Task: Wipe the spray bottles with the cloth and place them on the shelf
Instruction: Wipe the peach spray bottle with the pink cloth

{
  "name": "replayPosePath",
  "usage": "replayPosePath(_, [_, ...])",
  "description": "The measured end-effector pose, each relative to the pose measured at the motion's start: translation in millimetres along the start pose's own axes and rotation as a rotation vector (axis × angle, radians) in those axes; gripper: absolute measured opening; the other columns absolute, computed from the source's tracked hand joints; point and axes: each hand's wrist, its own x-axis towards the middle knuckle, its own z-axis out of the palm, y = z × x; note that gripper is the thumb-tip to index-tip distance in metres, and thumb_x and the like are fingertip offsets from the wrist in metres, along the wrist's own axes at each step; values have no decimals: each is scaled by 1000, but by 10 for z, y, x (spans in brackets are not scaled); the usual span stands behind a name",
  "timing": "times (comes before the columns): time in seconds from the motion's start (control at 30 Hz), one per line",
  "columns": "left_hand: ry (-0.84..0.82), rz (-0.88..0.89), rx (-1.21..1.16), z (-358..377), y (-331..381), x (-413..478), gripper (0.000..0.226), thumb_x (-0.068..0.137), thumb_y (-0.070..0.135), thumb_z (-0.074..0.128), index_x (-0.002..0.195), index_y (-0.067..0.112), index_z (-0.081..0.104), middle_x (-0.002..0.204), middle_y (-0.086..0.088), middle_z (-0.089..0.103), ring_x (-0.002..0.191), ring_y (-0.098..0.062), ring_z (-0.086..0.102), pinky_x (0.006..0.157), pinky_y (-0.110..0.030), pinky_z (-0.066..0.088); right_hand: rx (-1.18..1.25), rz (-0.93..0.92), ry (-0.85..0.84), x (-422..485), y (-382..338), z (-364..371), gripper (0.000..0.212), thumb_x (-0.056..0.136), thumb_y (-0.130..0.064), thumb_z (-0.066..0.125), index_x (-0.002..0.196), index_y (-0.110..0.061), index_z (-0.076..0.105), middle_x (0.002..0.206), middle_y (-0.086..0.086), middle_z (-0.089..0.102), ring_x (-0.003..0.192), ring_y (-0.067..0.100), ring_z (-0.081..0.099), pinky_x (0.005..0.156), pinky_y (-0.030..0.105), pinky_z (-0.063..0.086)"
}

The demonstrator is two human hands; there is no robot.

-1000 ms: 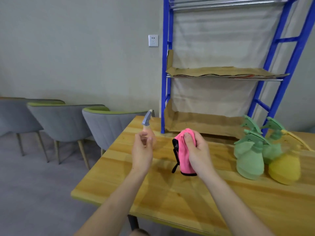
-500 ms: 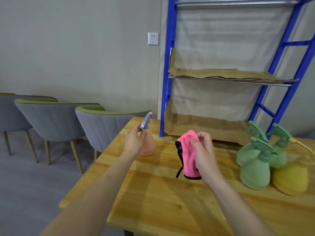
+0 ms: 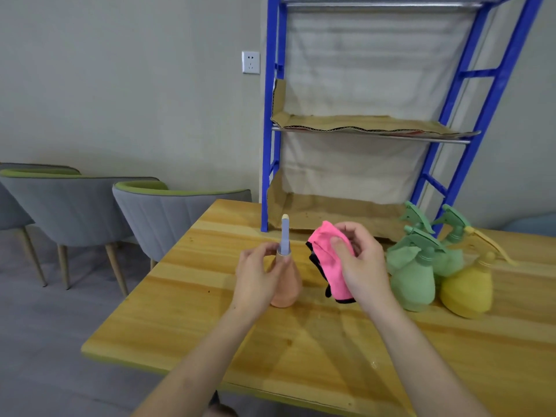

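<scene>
While the orange spray bottle [image 3: 287, 284] is set upright on the counter [image 3: 331, 350], its neck is gripped by the left hand [image 3: 257, 276]; the pink cloth [image 3: 331, 260] is pinched in the right hand [image 3: 362, 266], just rightward, apart.

Grips orange spray bottle [image 3: 287, 288] by the neck with left hand [image 3: 255, 278], upright on table [image 3: 301, 356]. Pinches pink cloth [image 3: 331, 266] in right hand [image 3: 364, 263] just beside it, left of clustered green bottles [image 3: 413, 281] and yellow bottle [image 3: 467, 291], in front of blue shelf [image 3: 272, 145].
</scene>
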Motion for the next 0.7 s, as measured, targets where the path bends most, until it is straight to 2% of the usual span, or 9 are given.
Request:
replayPosePath(0.13, [6,-2,-28,212,194,-249,28,93,39,74,119,31,67,110,27,63,120,-8,48,101,-34,45,-74,-83,11,-61,-63,-261,26,98,-5,65,110,-26,73,106,-18,74,103,6,68,89,23,53])
replayPosePath(0.27, [11,-8,-38,408,343,-404,25,91,39,76,113,33,66,106,26,63,115,-10,51,100,-41,47,-189,-144,-22,-135,-107,-418,29,98,-7,65,115,-28,75,113,-16,75,111,7,67,96,30,53])
replayPosePath(0.43, [18,-7,-17,544,473,-537,27,90,42,76,113,32,66,107,22,67,113,-10,54,96,-45,50,-253,-171,19,-177,-139,-567,30,98,-9,66,114,-33,74,114,-15,73,111,2,64,97,26,51])
replayPosePath(0.53, [0,-8,-21,507,480,-561,28,91,41,76,116,32,68,109,22,68,115,-9,53,97,-42,50,-245,-163,0,-187,-142,-628,24,101,-14,66,118,-27,76,117,-15,73,114,3,64,99,27,51])
replayPosePath(0.63, [-36,-11,-56,399,486,-593,30,93,40,74,122,31,70,114,22,69,118,-6,54,97,-32,48,-201,-144,-17,-195,-148,-660,25,102,-16,64,119,-30,76,116,-18,74,115,4,65,98,27,52])
replayPosePath(0.7, [-22,1,-76,327,479,-605,27,97,39,71,122,30,70,115,21,69,116,-6,57,96,-30,48,-186,-137,-29,-194,-150,-666,25,102,-17,64,118,-31,77,116,-18,74,115,3,65,97,26,51])
